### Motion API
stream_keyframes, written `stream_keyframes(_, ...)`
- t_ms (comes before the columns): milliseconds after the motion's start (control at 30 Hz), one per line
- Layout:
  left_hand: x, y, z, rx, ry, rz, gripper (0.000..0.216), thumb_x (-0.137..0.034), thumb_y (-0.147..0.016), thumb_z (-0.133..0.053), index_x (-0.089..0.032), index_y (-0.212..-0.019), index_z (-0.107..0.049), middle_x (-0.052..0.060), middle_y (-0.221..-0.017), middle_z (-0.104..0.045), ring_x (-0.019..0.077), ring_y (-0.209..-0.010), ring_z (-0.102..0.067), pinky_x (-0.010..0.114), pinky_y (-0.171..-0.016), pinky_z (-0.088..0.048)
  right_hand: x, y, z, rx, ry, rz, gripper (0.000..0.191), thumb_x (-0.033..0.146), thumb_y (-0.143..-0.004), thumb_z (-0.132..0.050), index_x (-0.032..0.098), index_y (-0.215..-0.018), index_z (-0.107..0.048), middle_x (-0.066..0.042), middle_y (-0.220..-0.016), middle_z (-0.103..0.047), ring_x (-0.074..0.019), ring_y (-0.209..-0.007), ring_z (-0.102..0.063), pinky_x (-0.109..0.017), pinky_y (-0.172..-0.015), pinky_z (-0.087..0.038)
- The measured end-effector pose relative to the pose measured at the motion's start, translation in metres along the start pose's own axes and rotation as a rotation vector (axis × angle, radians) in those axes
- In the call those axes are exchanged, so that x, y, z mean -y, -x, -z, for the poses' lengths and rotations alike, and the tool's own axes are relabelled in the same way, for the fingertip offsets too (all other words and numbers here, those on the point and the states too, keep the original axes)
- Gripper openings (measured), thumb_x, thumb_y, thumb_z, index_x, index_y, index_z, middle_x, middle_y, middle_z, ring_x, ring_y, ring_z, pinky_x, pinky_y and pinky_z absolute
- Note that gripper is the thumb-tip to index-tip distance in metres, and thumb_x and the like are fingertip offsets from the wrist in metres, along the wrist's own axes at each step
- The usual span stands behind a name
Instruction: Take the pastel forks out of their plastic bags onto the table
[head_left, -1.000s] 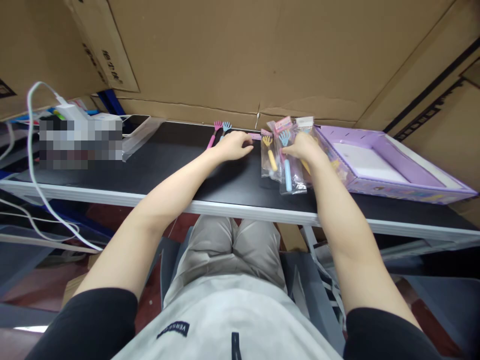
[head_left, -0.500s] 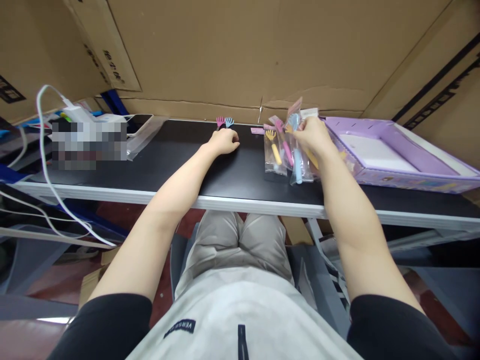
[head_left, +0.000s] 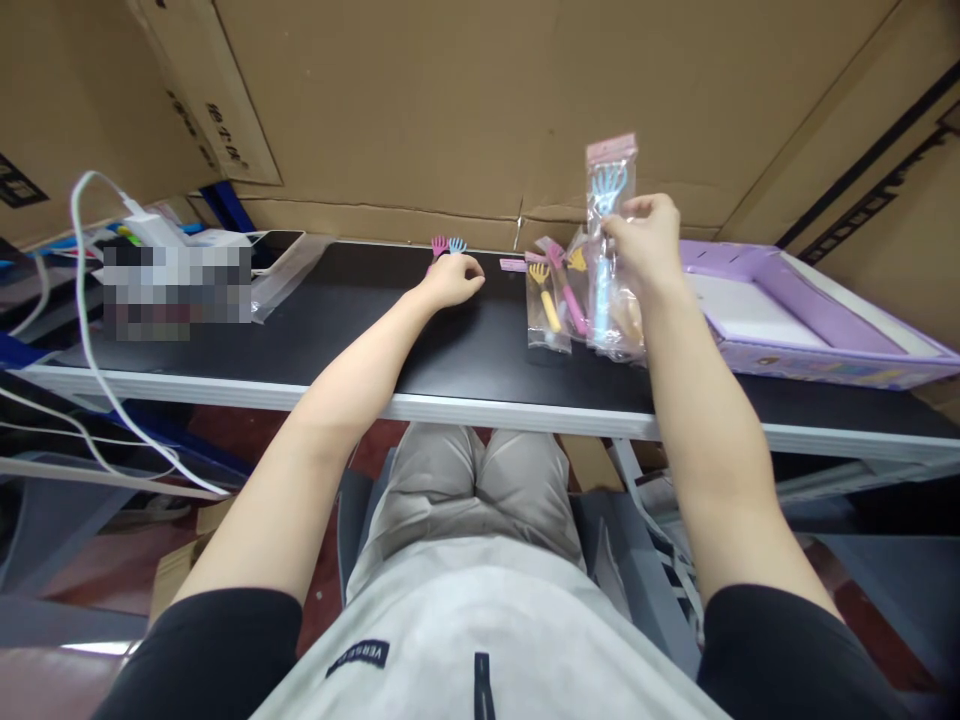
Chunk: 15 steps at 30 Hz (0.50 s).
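My right hand [head_left: 649, 240] pinches a clear bag with a light blue hand-shaped back scratcher [head_left: 604, 270] in it. The bag is held upright, its pink top edge raised above the table. Beneath and beside it lie bagged back scratchers: a yellow one [head_left: 550, 305], a pink one [head_left: 571, 300] and another yellow head [head_left: 577, 259]. My left hand [head_left: 454, 280] rests on the table with curled fingers. Just beyond it show the claw ends of a pink back scratcher [head_left: 439, 244] and a blue back scratcher [head_left: 457, 244]. My hand hides their handles, so its hold is unclear.
An open purple box [head_left: 817, 360] stands on the right of the black table [head_left: 360, 330]. At the left are a white charger with a cable [head_left: 154, 226], a blurred-out object and a clear plastic bag [head_left: 292, 275]. Cardboard walls [head_left: 420, 110] enclose the back.
My right hand has lifted the bagged blue back scratcher up from the pile, tilting it upright. My left hand has barely moved.
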<state>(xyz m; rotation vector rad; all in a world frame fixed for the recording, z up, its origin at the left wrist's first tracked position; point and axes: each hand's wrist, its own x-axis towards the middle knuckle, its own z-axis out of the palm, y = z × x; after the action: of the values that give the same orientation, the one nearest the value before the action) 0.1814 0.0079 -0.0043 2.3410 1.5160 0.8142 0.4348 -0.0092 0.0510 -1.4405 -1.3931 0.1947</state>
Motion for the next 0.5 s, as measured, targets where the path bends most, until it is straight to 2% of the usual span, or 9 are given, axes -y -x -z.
stream_keyframes(67,-0.002,-0.001,0.0,-0.044,0.106,0.024,0.019,-0.017,-0.083,-0.059,-0.013,-0.092,-0.075,0.011,-0.101,-0.074,0.0235,-0.102,-0.066,0.033,-0.098,-0.046,0.029,0.009,-0.006,0.009,-0.206,-0.143,0.028,0.004,-0.085,-0.057,0.019,-0.102,-0.041,-0.004,-0.08,-0.065,-0.0112,-0.056,-0.055,-0.033,-0.063,-0.049)
stream_keyframes(200,-0.007,-0.004,0.0,-0.06,0.395,0.061,0.02,-0.021,-0.091,-0.053,-0.01,-0.088,-0.07,0.012,-0.095,-0.074,0.0183,-0.092,-0.068,0.03,-0.09,-0.05,0.063,0.022,-0.036,0.107,-0.354,-0.182,0.024,0.008,-0.087,-0.058,0.02,-0.101,-0.042,0.003,-0.071,-0.062,-0.0092,-0.047,-0.049,-0.031,-0.056,-0.05)
stream_keyframes(267,-0.011,-0.003,0.003,-0.047,0.512,0.087,0.028,-0.029,-0.098,-0.048,-0.01,-0.093,-0.068,0.012,-0.096,-0.074,0.0163,-0.089,-0.069,0.028,-0.086,-0.052,0.064,0.025,-0.054,0.15,-0.414,-0.237,0.023,0.011,-0.087,-0.059,0.021,-0.102,-0.044,0.004,-0.072,-0.062,-0.0112,-0.051,-0.055,-0.033,-0.057,-0.054)
stream_keyframes(367,-0.019,0.002,0.011,-0.007,0.569,0.119,0.045,-0.05,-0.101,-0.042,-0.012,-0.101,-0.066,0.012,-0.095,-0.075,0.0163,-0.087,-0.071,0.028,-0.083,-0.053,0.052,0.028,-0.073,0.193,-0.524,-0.288,0.024,0.02,-0.084,-0.065,0.023,-0.101,-0.049,0.001,-0.077,-0.061,-0.0167,-0.066,-0.065,-0.039,-0.065,-0.06)
stream_keyframes(433,-0.022,0.005,0.017,0.031,0.555,0.126,0.054,-0.061,-0.098,-0.041,-0.013,-0.103,-0.066,0.011,-0.093,-0.075,0.0176,-0.086,-0.071,0.029,-0.081,-0.053,0.041,0.031,-0.079,0.227,-0.578,-0.298,0.029,0.026,-0.079,-0.071,0.023,-0.101,-0.051,0.0,-0.081,-0.062,-0.0198,-0.074,-0.068,-0.044,-0.07,-0.062)
stream_keyframes(500,-0.022,0.008,0.022,0.078,0.532,0.122,0.057,-0.064,-0.096,-0.043,-0.013,-0.104,-0.068,0.011,-0.091,-0.075,0.0189,-0.085,-0.072,0.03,-0.079,-0.054,0.033,0.034,-0.081,0.244,-0.598,-0.308,0.035,0.031,-0.076,-0.074,0.024,-0.102,-0.051,-0.001,-0.085,-0.063,-0.0213,-0.08,-0.069,-0.045,-0.073,-0.063)
